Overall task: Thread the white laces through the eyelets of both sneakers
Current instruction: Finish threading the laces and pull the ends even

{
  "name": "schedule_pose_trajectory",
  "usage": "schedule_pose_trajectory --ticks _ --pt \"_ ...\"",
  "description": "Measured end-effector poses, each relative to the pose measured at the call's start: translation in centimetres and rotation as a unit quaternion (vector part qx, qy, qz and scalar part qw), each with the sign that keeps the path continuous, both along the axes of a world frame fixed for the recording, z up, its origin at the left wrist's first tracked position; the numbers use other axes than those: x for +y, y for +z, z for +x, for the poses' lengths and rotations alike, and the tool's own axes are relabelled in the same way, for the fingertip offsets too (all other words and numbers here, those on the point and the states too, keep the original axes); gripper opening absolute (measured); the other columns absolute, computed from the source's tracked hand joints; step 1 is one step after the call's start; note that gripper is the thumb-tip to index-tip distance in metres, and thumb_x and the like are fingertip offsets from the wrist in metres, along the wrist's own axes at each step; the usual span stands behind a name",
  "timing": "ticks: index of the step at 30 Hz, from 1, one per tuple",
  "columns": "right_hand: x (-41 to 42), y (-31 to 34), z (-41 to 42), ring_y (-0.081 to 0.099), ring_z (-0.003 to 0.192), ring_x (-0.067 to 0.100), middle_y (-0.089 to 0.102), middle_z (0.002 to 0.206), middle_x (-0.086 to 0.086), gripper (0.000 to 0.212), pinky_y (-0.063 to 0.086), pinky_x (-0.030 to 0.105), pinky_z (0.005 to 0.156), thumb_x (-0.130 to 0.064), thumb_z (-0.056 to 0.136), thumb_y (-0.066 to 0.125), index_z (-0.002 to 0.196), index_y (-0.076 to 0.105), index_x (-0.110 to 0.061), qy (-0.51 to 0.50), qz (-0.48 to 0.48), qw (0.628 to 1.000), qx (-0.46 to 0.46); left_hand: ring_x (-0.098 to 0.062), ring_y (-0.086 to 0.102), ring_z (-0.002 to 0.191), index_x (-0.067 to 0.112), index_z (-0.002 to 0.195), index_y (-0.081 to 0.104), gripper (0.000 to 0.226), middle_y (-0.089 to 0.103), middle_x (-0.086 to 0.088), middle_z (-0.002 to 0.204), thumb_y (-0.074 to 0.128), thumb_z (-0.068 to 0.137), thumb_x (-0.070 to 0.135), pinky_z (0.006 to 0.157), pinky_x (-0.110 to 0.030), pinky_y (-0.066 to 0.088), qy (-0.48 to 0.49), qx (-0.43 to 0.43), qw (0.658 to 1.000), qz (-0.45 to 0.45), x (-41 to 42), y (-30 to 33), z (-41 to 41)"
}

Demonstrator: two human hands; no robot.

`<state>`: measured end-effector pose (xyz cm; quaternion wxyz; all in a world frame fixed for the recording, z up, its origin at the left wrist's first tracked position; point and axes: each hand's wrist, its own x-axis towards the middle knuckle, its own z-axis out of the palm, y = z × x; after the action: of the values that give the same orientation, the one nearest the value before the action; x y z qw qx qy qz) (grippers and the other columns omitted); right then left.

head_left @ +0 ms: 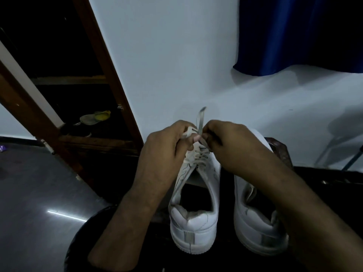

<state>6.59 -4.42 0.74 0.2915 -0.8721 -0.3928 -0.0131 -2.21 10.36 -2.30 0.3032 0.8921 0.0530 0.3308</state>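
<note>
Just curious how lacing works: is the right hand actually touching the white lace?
Touching. The head view shows the right hand pinching the white lace, whose end sticks up above its fingertips.

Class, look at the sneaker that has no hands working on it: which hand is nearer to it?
Right. The right hand is above the unworked sneaker's toe end; the left hand is beyond the other sneaker.

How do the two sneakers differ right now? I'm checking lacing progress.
The left sneaker has white lace crossing its front eyelets, and both hands, left hand and right hand, pinch that lace above it. The right sneaker is untouched, and no lacing shows on it. Both are white, heels toward the camera.
</note>
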Motion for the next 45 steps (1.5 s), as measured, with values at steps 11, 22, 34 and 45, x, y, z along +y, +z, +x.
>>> schedule_pose_trajectory --ticks 11,22,34,45 --pt "-0.1 -0.7 -0.8 0.056 0.071 0.005 0.058 0.075 -0.011 0.01 0.043 0.023 0.066 -0.014 0.094 0.052 0.087 0.059 -0.014 0.2 0.024 0.979 0.045 -0.019 0.069 0.106 0.023 0.122 0.071 0.035 0.072 0.001 0.107 0.056 0.099 0.045 0.094 -0.047 0.055 -0.137 0.075 0.98 -0.122 1.0 -0.5 -0.3" --pt "-2.8 1.5 -0.5 0.07 0.088 0.007 0.074 0.098 -0.007 0.02 0.057 0.038 0.086 -0.037 0.095 0.063 0.111 0.07 -0.027 0.146 0.016 0.971 0.191 -0.004 0.052 0.047 0.014 0.082 0.057 0.024 0.057 0.012 0.056 0.064 0.101 0.025 0.046 -0.019 0.04 -0.115 0.09 0.974 -0.172 1.2 -0.3 -2.6" --pt "-1.5 -0.3 -3.6 0.051 0.065 0.006 0.053 0.07 -0.011 0.02 0.032 0.013 0.054 -0.03 0.08 0.076 0.067 0.06 -0.032 0.093 -0.072 0.993 0.009 -0.004 0.069 0.06 0.021 0.074 0.077 0.015 0.074 0.005 0.066 0.082 0.087 0.025 0.059 -0.014 0.048 -0.109 0.192 0.971 -0.089 -0.5 2.1 -4.4" --pt "-3.7 -1.2 -2.6 0.059 0.088 0.0 0.047 0.106 -0.01 0.033 0.043 0.011 0.07 -0.033 0.077 0.082 0.099 0.058 -0.036 0.1 -0.049 0.99 0.092 -0.009 0.063 0.072 0.029 0.08 0.078 0.005 0.067 0.008 0.076 0.082 0.082 0.028 0.067 -0.023 0.05 -0.052 0.308 0.943 0.114 -2.3 1.1 -4.3"
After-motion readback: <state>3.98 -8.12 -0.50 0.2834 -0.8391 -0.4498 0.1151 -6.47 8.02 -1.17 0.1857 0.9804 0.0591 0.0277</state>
